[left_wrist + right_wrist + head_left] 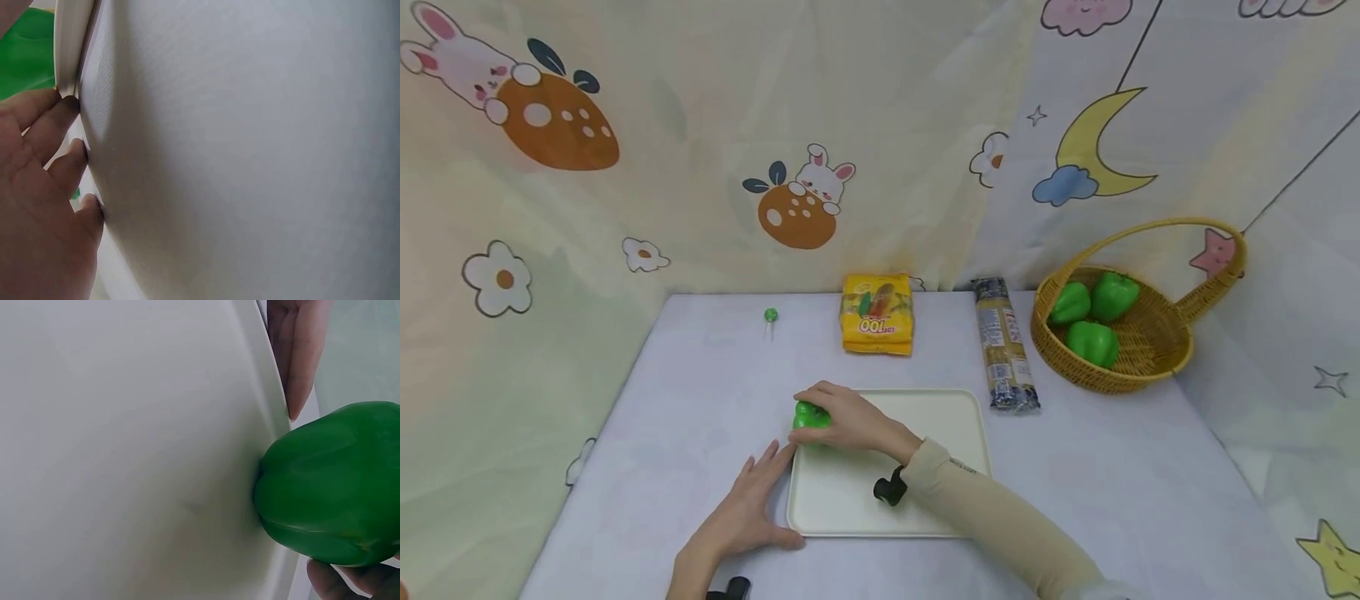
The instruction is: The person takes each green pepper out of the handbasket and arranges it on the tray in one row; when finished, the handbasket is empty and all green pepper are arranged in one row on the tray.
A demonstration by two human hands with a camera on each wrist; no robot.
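Observation:
A green bell pepper (812,415) is at the upper left corner of a white tray (925,518), and my right hand (852,421) grips it from above. In the right wrist view the pepper (331,487) touches the tray (125,437) near its rim, with fingertips (328,581) against its side. My left hand (741,508) rests on the table beside the tray's left edge, fingers extended and fingertips near the rim. The left wrist view shows the left hand (50,187) with its fingertips on the white surface below the tray's rim.
Behind the tray lie a green lollipop (771,315), a yellow packet (877,315) and a long dark-ended package (1006,346). A wicker basket (1150,337) at the back right holds three green peppers (1093,343). A patterned cloth (700,125) hangs behind the table.

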